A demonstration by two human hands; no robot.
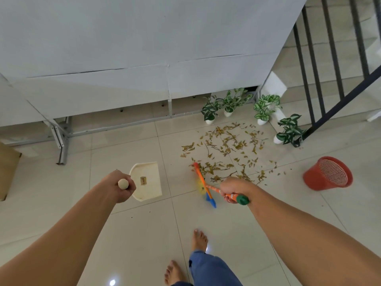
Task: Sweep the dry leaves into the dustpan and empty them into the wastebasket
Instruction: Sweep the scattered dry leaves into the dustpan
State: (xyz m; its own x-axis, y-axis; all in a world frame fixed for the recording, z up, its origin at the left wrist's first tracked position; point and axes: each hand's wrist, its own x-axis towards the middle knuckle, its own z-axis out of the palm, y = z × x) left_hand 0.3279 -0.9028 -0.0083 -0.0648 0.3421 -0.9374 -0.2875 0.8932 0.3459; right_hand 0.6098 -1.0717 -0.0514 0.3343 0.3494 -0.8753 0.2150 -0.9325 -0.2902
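From here I see the left forearm (68, 234) and right forearm (299, 230) bare, both feet (199, 239) bare at bottom centre, and blue denim trousers (208, 269) beside them.

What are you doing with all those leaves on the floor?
A person is sweeping up. Their left hand grips the handle of a cream plastic dustpan, which has no leaves in it yet. Their right hand grips a broom with an orange handle, and its head is at the near edge of the scattered dry brown leaves on the tiled floor. A red mesh wastebasket waits off to the right of the leaves.
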